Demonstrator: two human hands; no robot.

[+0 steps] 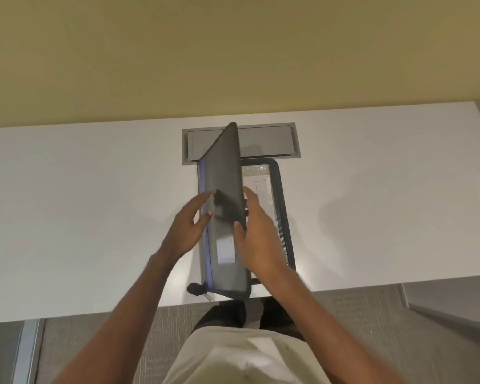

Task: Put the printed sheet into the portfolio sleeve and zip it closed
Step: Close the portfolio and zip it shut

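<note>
- Right hand [257,236] pinches the raised cover's free edge, thumb in front; left hand [190,224] is spread, fingertips steadying the cover's face.
- Portfolio sleeve [225,206] lies open on the white worktop [81,203]; the cover looks stiff, light and slick, best gripped at the edge.
- Printed sheet [258,187] lies inside; its text is unreadable.
- Zip not yet closed.

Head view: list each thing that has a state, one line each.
Portfolio: unzipped, cover lifted partway over the base.
Printed sheet: lying inside on the base half.
Left hand: fingers spread against the cover.
Right hand: gripping the cover's edge.
Desk hatch: shut.
</note>
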